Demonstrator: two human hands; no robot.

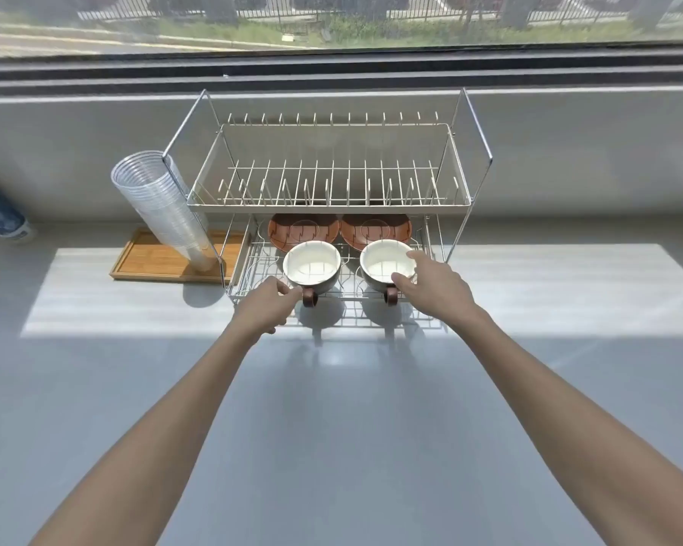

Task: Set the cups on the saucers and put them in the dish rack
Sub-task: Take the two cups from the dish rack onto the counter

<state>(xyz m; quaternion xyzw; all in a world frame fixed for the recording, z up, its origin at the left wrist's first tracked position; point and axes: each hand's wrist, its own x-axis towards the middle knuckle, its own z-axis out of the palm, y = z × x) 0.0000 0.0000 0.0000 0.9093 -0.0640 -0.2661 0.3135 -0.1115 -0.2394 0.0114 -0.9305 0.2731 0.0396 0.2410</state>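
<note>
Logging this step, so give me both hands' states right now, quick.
Left hand: fingers curled beside the left cup; whether it grips cannot be told.
Right hand: closed on the right cup, thumb and fingers at its rim.

Two bare forearms entered from the bottom corners of the head view, both visible from near the elbow up to the fingers. No sleeves showed anywhere along either arm. Left hand [267, 307] was bare: no glove, ring or bracelet seen. Right hand [430, 283] was bare too, with no watch or band at the wrist. Fingers on both were slim and the nails looked short and unpainted, though small in frame. Forearms were slender and smooth, with no marks or tattoos showing. Nothing else of the person appeared, no torso or clothing.
</note>
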